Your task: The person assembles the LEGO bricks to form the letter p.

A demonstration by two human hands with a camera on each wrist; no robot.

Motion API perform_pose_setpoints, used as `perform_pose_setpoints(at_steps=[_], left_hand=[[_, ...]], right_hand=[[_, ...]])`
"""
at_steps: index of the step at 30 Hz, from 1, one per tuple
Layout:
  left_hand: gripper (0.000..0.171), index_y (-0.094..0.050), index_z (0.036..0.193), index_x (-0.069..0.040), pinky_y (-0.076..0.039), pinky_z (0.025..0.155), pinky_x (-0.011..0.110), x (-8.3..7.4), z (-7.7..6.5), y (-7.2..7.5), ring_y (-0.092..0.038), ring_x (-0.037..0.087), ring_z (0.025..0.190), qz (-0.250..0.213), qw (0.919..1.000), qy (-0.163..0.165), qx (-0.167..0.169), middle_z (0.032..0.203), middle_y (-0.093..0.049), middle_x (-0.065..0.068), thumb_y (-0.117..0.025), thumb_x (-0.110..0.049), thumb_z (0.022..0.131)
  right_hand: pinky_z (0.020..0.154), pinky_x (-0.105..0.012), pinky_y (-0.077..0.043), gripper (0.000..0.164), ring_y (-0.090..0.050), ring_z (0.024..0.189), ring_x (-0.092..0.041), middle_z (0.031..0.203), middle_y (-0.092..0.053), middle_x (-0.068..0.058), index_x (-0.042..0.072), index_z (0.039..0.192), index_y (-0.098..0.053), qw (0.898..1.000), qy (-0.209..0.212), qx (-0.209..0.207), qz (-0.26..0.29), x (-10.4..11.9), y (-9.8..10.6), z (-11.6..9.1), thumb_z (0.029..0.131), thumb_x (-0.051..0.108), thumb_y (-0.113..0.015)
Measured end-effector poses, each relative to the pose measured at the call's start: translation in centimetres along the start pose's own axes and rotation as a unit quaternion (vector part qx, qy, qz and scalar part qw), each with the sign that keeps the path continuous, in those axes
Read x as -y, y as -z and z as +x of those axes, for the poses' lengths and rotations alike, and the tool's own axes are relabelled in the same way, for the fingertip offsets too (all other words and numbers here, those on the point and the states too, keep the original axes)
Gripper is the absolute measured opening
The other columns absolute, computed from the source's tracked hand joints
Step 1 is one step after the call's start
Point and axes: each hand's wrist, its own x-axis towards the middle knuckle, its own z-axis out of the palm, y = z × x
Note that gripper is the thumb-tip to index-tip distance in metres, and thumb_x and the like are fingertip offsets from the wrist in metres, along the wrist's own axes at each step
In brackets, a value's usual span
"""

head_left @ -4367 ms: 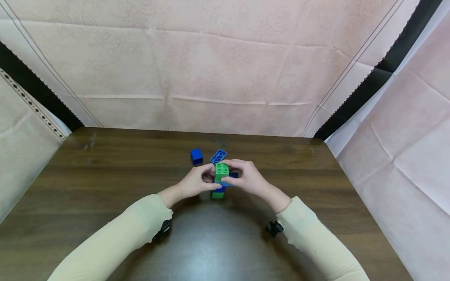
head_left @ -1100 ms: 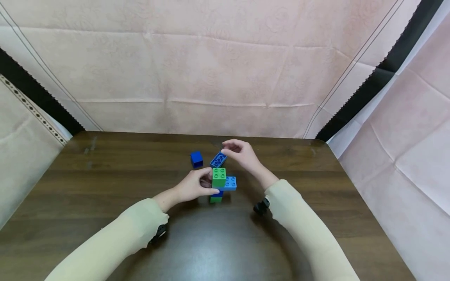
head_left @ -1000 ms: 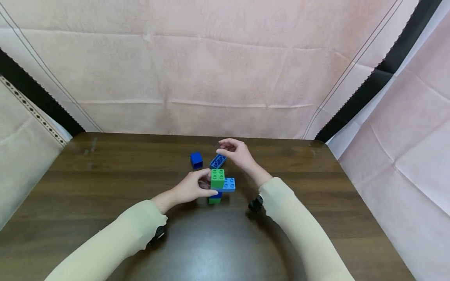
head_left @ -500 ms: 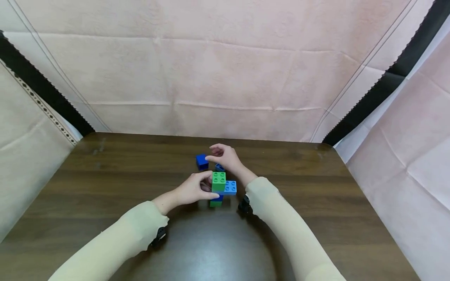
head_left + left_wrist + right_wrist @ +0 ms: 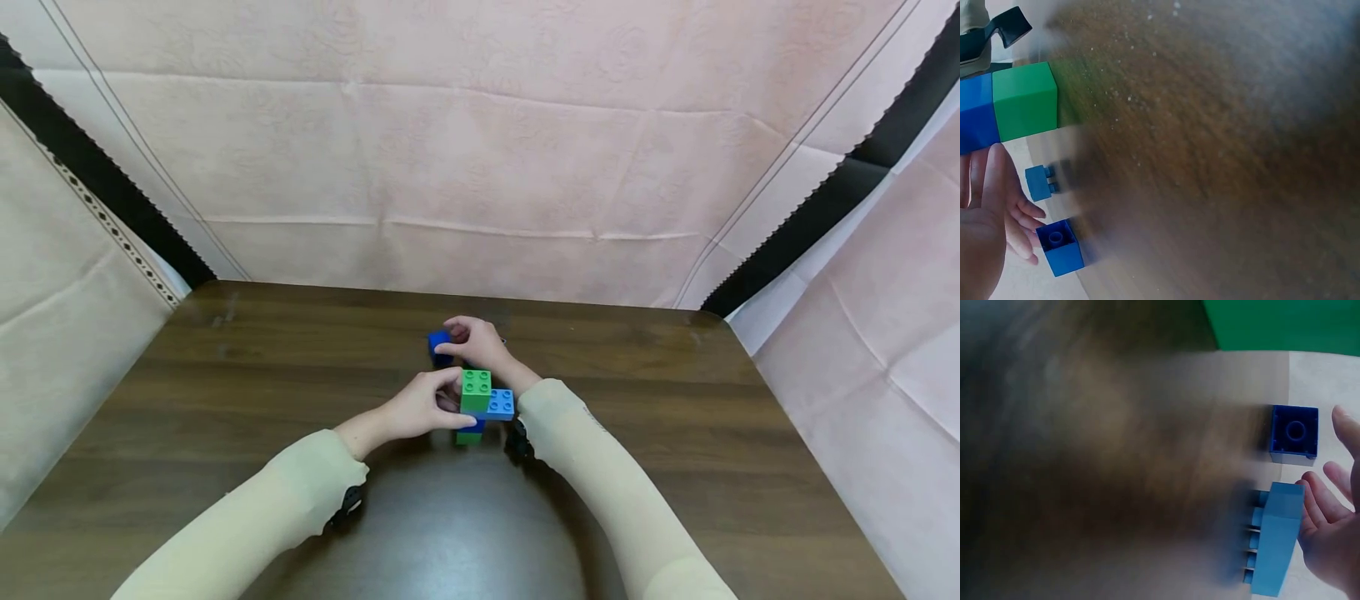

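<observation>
My left hand (image 5: 408,408) grips the left side of an upright stack of toy building bricks, its thumb at the front. A green brick (image 5: 476,389) tops the stack, over a light blue brick (image 5: 501,404) jutting right. Beneath are a dark blue brick and a green brick (image 5: 1025,101). Behind the stack my right hand (image 5: 480,346) has thumb and fingers spread beside a small blue brick (image 5: 438,346), apparently without holding it. That brick lies on its side, hollow underside (image 5: 1295,432) facing the wrist cameras. A longer blue brick (image 5: 1277,540) lies studs down beside the right fingers, mostly hidden in the head view.
The wooden table (image 5: 300,358) extends around the bricks and ends at a far edge close behind them. Pale cloth (image 5: 450,167) hangs beyond it and at both sides. A black wrist device (image 5: 519,442) on the right arm sits close to the stack.
My right hand has left the stack, moved back past the longer blue brick, and then leftward to the small blue brick. My left hand has stayed on the stack. The head view has shifted slightly.
</observation>
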Motion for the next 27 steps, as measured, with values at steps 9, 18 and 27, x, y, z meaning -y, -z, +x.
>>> perform_pose_setpoints(at_steps=[9,18,27], left_hand=[[0.029,-0.052,0.103,0.000,-0.056,0.078,0.032,-0.21,0.10,-0.23,-0.064,0.024,0.086,0.004,1.0000,0.006,0.001,0.097,-0.062,0.018,-0.071,-0.006,0.081],[0.030,-0.052,0.102,-0.004,-0.056,0.079,0.026,0.11,-0.06,-0.06,-0.063,0.017,0.087,-0.002,1.0000,0.008,0.000,0.099,-0.062,0.013,-0.072,-0.014,0.082],[0.029,-0.053,0.103,-0.003,-0.056,0.076,0.027,-0.07,-0.05,0.03,-0.063,0.019,0.087,-0.016,0.9999,0.004,0.001,0.098,-0.062,0.014,-0.071,-0.012,0.082]], right_hand=[[0.090,-0.037,-0.051,0.047,-0.060,0.101,-0.022,0.117,-0.063,-0.011,0.008,0.124,-0.057,0.998,0.019,0.033,-0.050,0.09,-0.47,0.22,0.083,0.026,-0.071],[0.095,-0.040,-0.048,0.047,-0.056,0.111,-0.024,0.125,-0.058,-0.012,0.010,0.127,-0.052,0.994,0.026,0.081,-0.069,0.10,-0.12,0.52,0.085,0.023,-0.068],[0.090,-0.036,-0.050,0.040,-0.060,0.106,-0.023,0.118,-0.062,-0.012,0.009,0.121,-0.056,0.997,0.019,0.056,-0.058,0.07,-0.05,0.45,0.086,0.025,-0.067]])
